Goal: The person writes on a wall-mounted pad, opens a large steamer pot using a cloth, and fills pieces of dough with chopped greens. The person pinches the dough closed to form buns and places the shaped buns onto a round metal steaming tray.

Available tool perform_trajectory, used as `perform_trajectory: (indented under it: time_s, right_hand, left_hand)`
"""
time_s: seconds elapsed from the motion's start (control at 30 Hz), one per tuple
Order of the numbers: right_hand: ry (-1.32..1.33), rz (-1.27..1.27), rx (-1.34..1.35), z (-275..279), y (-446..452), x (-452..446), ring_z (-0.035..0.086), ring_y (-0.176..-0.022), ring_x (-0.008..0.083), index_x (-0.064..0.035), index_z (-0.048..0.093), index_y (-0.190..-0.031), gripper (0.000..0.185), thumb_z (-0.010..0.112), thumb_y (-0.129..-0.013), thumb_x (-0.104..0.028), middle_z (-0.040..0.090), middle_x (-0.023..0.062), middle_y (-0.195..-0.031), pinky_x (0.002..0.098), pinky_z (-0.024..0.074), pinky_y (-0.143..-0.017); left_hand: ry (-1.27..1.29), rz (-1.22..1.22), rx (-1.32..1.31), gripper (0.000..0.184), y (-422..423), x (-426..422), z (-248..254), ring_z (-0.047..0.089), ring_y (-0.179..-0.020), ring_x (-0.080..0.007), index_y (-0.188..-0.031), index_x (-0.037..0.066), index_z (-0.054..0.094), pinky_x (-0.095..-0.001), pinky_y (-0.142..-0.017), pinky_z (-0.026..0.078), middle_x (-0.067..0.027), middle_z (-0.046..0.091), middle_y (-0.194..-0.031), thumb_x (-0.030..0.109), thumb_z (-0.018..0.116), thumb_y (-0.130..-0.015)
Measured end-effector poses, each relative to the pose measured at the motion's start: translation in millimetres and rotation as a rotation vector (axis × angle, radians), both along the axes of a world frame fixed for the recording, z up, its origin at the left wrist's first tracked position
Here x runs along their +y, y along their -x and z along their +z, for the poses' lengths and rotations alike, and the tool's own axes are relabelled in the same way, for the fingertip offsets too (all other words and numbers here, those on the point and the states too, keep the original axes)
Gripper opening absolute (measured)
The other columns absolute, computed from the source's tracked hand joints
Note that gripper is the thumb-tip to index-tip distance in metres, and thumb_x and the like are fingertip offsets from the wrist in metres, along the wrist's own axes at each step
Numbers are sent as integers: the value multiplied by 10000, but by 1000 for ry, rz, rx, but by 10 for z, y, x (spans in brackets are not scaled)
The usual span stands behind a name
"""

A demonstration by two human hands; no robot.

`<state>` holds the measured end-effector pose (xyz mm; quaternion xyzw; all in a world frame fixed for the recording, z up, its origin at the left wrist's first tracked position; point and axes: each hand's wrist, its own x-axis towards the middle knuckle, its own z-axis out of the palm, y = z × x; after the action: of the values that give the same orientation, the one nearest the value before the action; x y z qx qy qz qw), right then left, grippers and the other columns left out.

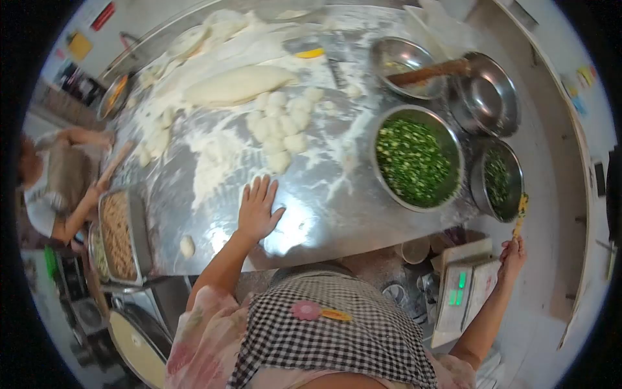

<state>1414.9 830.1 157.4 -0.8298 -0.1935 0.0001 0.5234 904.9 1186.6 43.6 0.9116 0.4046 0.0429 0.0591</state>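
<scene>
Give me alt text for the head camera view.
Left hand flat on a floury metal table; right hand holding a yellow utensil at a small bowl of chopped greens. Nearby: a larger bowl of greens and dough pieces; at far left, a co-worker grips a rolling pin.

A scale (461, 298) shows green digits at lower right, and another person (59, 178) at left holds a rolling pin (116, 162).

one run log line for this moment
left hand: palm down on shiny metal table | right hand: holding thin yellow utensil at small steel bowl of greens
</scene>
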Motion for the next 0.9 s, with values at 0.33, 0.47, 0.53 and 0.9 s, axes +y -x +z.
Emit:
perform_trajectory:
  time_s: [0.33, 0.47, 0.53, 0.9]
  right_hand:
    - [943, 16, -547, -835, 103, 115, 565, -949, 358, -122, 445, -1331, 513, 438, -828, -19, 555, 207, -1146, 404, 459, -783]
    - [712, 158, -661, -1108, 244, -699, 531, -1091, 336, -43, 436, -1319, 469, 438, -851, -9, 533, 209, -1207, 368, 434, -892]
    - [577, 88, -467, -805, 713, -514, 524, -1109, 332, -21, 432, -1315, 442, 431, -873, -19, 519, 210, -1234, 354, 413, -923]
    - [389, 123, -332, -459, 1710, 491, 524, -804, 159, 2, 476, -1272, 372, 440, -908, -66, 565, 89, -917, 283, 434, -743]
  left_hand:
    - [-97, 94, -363, 578, 152, 484, -81, 394, -1194, -363, -1246, 23, 435, -447, -995, 310, -196, 416, -1291, 271, 648, -770]
    - [-73, 73, -544, 489, -67, 630, 20, 492, -1021, -355, -1110, 39, 519, -435, -882, 387, -174, 521, -1114, 212, 712, -695]
    - [-49, 32, -530, 464, -239, 715, 29, 499, -1004, -350, -1079, 44, 541, -432, -863, 393, -171, 532, -1091, 223, 715, -688]
    - [-3, -307, -325, 268, -1063, 1156, 236, 517, -863, -303, -849, 34, 588, -419, -753, 430, -125, 541, -912, 130, 679, -616]
